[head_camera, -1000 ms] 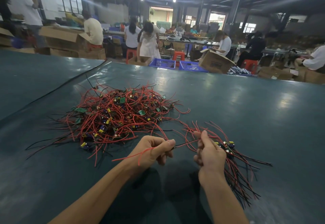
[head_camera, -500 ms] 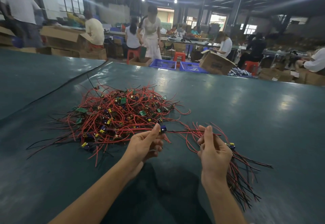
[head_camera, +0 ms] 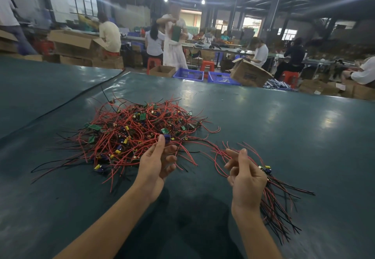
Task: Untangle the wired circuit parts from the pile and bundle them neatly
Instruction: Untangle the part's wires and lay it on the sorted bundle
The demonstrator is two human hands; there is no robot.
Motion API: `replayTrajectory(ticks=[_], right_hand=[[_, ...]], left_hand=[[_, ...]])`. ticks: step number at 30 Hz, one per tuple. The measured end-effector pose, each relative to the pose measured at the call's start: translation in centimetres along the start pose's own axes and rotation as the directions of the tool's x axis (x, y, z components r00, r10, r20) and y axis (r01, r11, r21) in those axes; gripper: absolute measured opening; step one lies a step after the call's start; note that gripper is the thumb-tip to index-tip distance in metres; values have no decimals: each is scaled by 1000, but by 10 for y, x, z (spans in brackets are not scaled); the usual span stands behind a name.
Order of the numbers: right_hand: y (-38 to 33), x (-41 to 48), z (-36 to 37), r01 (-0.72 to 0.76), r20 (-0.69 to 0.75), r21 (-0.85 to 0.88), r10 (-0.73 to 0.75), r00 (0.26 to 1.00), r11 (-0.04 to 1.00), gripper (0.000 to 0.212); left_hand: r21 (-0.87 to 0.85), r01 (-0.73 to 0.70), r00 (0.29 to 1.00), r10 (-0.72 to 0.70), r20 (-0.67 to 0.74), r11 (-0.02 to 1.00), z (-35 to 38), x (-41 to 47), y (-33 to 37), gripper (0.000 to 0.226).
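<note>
A tangled pile of red and black wired circuit parts (head_camera: 134, 134) lies on the dark green table (head_camera: 284, 137). At the pile's near edge my left hand (head_camera: 158, 163) pinches a small blue circuit part (head_camera: 167, 137) between thumb and fingers. Its red and black wires run right towards my right hand (head_camera: 246, 174). That hand grips a sorted bundle of wired parts (head_camera: 278, 204), whose wires fan out to the lower right over the table. Its index finger points upward and its other fingers are curled.
Beyond the table's far edge stand blue crates (head_camera: 188, 74), cardboard boxes (head_camera: 248, 76) and red stools (head_camera: 207, 65). Several people work at benches further back. A seam (head_camera: 71, 101) runs diagonally across the table's left side.
My left hand has risen towards the pile and now pinches the blue part. The hands have drawn apart, stretching the part's wires between them.
</note>
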State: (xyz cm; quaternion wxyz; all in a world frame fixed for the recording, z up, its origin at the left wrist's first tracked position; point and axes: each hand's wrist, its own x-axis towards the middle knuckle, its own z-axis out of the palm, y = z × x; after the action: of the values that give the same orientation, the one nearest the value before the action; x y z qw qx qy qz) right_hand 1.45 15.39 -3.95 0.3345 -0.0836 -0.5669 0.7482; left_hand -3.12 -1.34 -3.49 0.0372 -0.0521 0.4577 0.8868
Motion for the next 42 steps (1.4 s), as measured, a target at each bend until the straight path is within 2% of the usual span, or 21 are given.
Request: replayTrajectory(ticks=[3,5,7,9,12,15,19,22,24,26,28,30,32,34,37,42], right_hand=[[2,1,-1,-72,31,25,71,997,997,45],[5,0,0,-140,78,29,137,987,990,45],[6,-2,1,-188,138,-12,188,972,982,43],[6,-6,4,-221,215,-76,232,949,972,40],[6,-16,11,-255,323,-172,299,898,952,48],[5,-26,17,-263,408,-254,350,843,931,65],[0,-28,19,-383,391,-266,462,796,885,30],[-1,-27,19,-472,356,-187,507,785,862,23],[-3,-27,19,-505,336,-110,510,792,856,27],[-4,-25,20,-517,304,-51,507,807,854,29],[-3,-23,20,-520,271,-19,505,819,854,27],[-3,-22,18,-512,247,-18,500,830,859,25],[-2,-22,17,-498,243,-50,494,835,866,28],[-3,-24,17,-475,251,-76,478,842,876,27],[-3,-28,21,-449,249,-117,463,850,886,26],[-6,-30,23,-508,229,-104,518,824,855,31]], left_hand=[[11,9,1000,-9,20,1000,-4,2,3,32],[4,63,990,-63,124,998,-6,3,3,34],[26,135,952,-137,275,990,-5,1,4,32],[128,198,896,-233,377,972,-1,-2,2,33],[319,266,817,-388,426,910,3,-10,-2,28],[493,220,764,-463,450,842,0,-14,-5,23],[566,190,749,-491,445,802,-1,-12,-5,26],[517,251,739,-507,443,818,-3,-8,-6,34],[431,288,755,-480,447,855,-3,-6,-9,31],[405,263,796,-434,421,876,-2,-5,-15,23],[461,109,842,-328,429,881,-3,-7,-24,14],[520,-103,829,-216,516,848,-4,-12,-29,7],[534,-235,809,-141,571,812,-2,-16,-31,14],[521,-285,837,-57,545,805,2,-18,-31,28],[499,-297,876,23,482,814,5,-19,-32,49],[551,-330,903,87,420,766,2,-12,-33,51]])
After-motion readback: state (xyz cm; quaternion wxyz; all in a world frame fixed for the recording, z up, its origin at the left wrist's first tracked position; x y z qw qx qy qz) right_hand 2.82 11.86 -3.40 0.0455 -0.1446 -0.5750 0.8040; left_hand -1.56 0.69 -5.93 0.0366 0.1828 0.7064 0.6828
